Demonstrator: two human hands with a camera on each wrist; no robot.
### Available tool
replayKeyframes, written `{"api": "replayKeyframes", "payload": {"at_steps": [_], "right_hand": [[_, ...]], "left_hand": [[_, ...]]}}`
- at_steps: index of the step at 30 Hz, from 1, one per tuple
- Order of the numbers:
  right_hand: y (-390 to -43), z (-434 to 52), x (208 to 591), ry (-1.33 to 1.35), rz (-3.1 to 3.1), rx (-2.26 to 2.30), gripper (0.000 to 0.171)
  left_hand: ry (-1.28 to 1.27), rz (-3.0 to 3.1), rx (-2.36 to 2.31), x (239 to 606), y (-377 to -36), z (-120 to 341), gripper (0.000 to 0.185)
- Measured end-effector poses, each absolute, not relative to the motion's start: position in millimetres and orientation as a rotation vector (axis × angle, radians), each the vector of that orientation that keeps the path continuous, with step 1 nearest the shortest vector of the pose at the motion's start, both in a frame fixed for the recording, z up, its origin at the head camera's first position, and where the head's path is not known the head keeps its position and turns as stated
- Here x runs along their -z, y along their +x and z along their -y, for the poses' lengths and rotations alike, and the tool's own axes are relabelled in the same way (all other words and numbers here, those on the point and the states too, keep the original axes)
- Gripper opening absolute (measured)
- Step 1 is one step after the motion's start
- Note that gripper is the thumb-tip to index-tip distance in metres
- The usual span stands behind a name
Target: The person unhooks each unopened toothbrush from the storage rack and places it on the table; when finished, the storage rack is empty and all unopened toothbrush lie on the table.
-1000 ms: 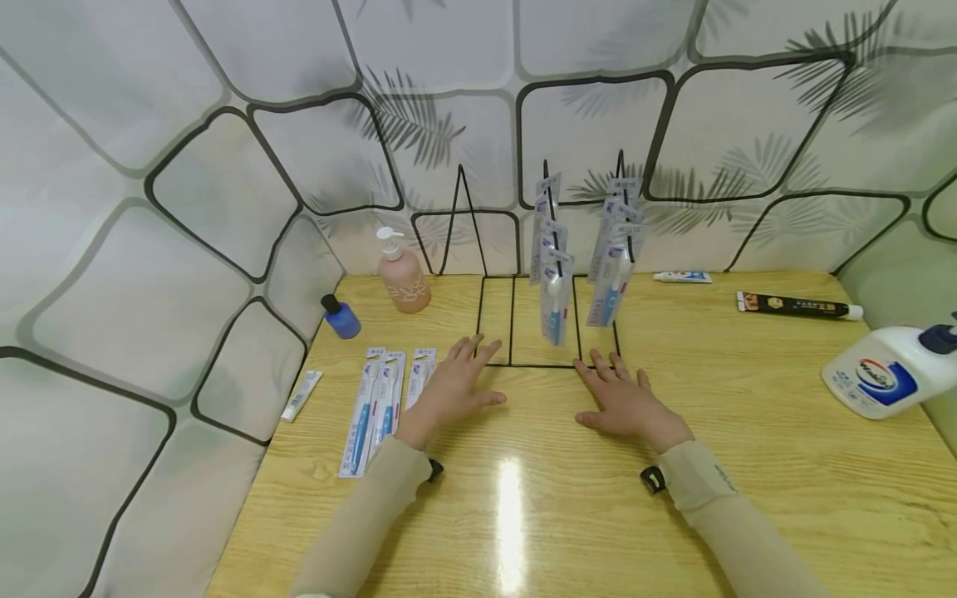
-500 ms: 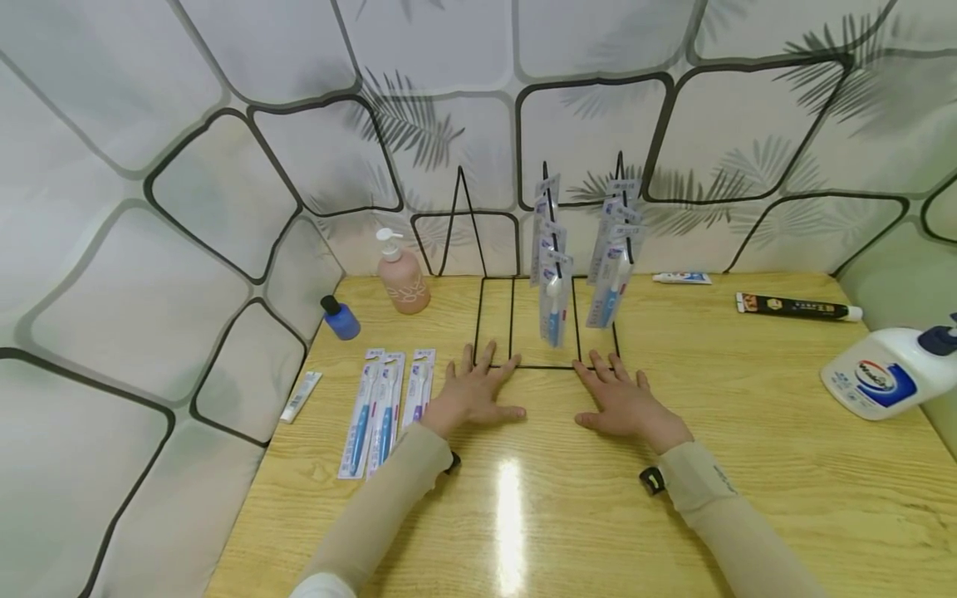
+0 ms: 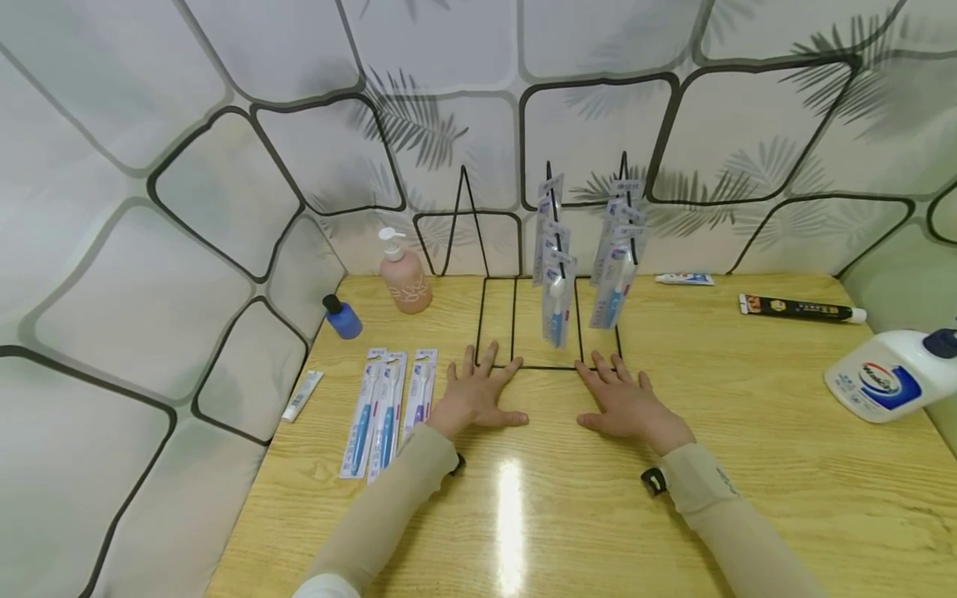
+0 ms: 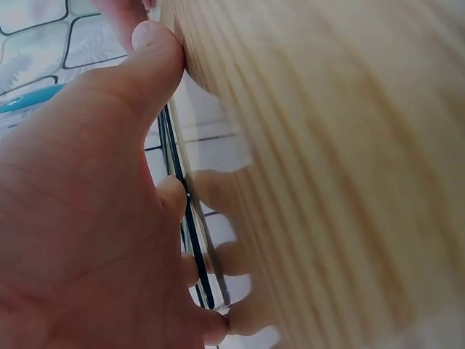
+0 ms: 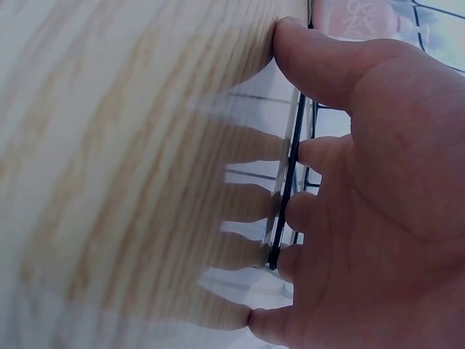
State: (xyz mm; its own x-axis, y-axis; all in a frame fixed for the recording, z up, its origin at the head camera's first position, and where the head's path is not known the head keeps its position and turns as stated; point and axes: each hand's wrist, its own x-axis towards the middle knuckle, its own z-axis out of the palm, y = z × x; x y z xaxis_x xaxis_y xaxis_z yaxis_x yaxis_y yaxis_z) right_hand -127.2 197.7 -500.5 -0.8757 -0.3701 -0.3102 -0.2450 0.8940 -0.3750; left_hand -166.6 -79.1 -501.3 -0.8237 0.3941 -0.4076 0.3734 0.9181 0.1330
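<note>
My left hand (image 3: 478, 399) rests palm down with fingers spread, its fingertips at the front left corner of a black wire rack (image 3: 549, 367). My right hand (image 3: 622, 404) lies spread the same way at the rack's front right corner. Neither hand holds anything. In the left wrist view the thumb (image 4: 156, 58) and fingertips touch the wood beside the black wire. Packaged toothbrushes (image 3: 557, 303) hang from the rack's middle prong, and more hanging toothbrush packs (image 3: 615, 278) fill the right prong. The rack's left prong (image 3: 463, 216) bears nothing.
Left of my left hand lie blue toothbrush packs (image 3: 362, 419) and a purple one (image 3: 420, 390). Behind them stand a blue bottle (image 3: 344, 319) and a pink pump bottle (image 3: 405, 281). A small tube (image 3: 302, 396) lies far left; toothpaste tubes (image 3: 802, 308) and a white bottle (image 3: 885, 374) are right.
My left hand has shifted right and slightly down along the rack's front wire, uncovering more of the purple toothbrush pack. The right hand stays in place.
</note>
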Motion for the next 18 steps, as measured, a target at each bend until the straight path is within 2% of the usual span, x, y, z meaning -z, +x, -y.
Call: {"api": "replayKeyframes", "payload": {"at_steps": [11, 18], "right_hand": [[-128.6, -198.3, 498.1, -0.455, -2.679, 0.446, 0.089], [-127.8, -195.2, 490.5, -0.466, -2.759, 0.481, 0.081]], "left_hand": [[0.534, -2.629, -0.044, 495.6, -165.9, 76.0, 0.103], [0.52, -2.614, -0.038, 497.9, -166.6, 76.6, 0.102]]}}
